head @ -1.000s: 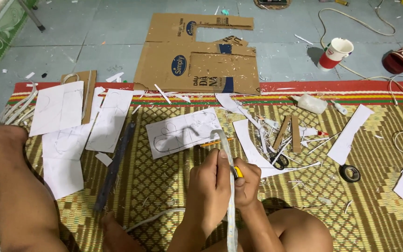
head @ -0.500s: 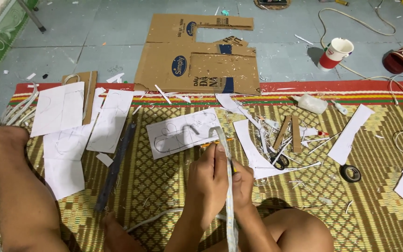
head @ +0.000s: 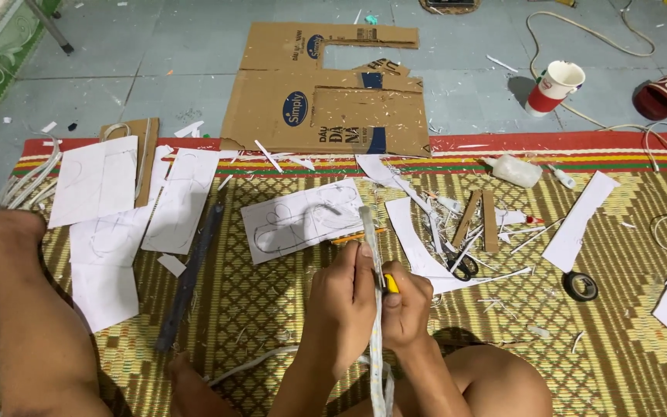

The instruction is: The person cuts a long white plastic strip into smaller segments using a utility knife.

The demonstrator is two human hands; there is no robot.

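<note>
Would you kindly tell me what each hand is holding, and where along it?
The left hand grips a long pale strip at its middle; the right hand holds a yellow-handled tool, probably a cutter, by its handle.

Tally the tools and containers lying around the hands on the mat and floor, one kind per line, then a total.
Scissors: 1
Tape roll: 1
Glue bottle: 1
Paper cup: 1
Pencil: 1
Yellow-handled cutter, in the right hand: 1
Dark ruler: 1
Total: 7
</note>
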